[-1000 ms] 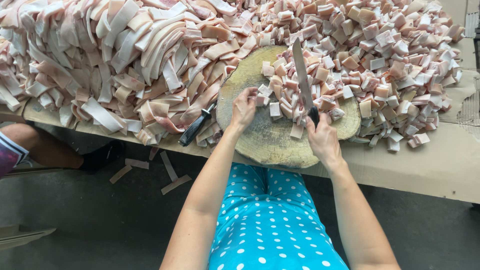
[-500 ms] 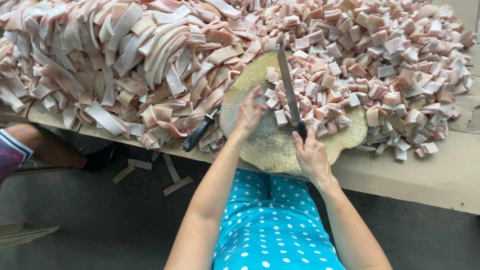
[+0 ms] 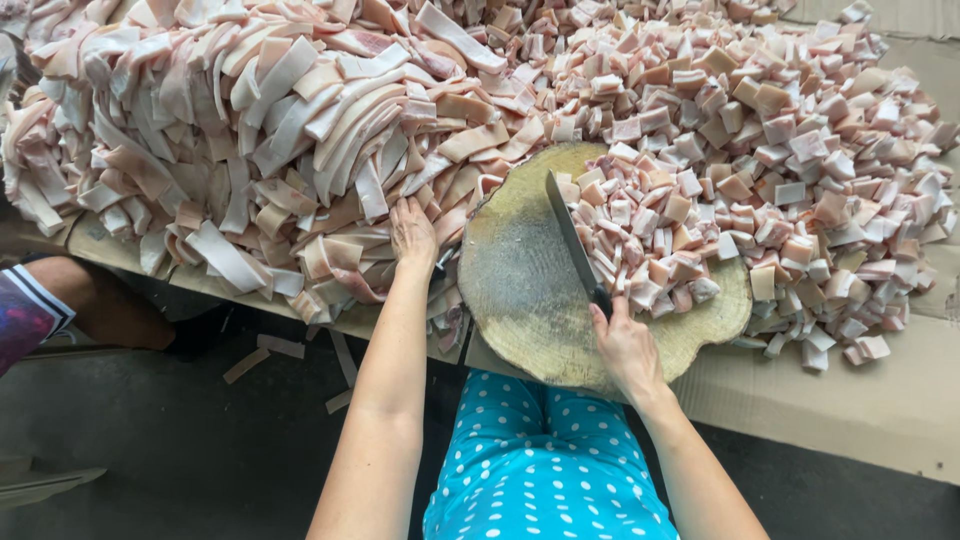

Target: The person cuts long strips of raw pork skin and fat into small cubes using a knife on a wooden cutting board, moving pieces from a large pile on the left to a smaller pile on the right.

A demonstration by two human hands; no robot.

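- Two heaps are spread over the cardboard-covered counter [image 3: 900,400]: a heap of long pale strips [image 3: 250,130] on the left, seemingly pork skin and fat, and a heap of small cut squares [image 3: 800,150] on the right.
- Between the heaps, at the near edge of the counter, a round wooden chopping block [image 3: 530,290] is set; its left half is bare, while its right half is covered by a mound of cut pieces [image 3: 650,230].
- A long-bladed knife [image 3: 570,235] is laid across the block, its blade set against the mound of cut pieces and its dark handle gripped in the closed right hand [image 3: 625,345].
- The left hand [image 3: 412,232] is laid palm down on the strips at the edge of the long heap, just left of the block; its fingers are loosely spread, and whether a strip is pinched cannot be told.
- A few scraps [image 3: 290,350] are seen on the floor below, and another person's leg [image 3: 90,310] is near at the left.
- Judged risks: greasy strips could slip from the left hand; the overhanging heap could be pulled off the edge; a slick handle could turn in the grip; cut pieces could be pushed off the crowded block.
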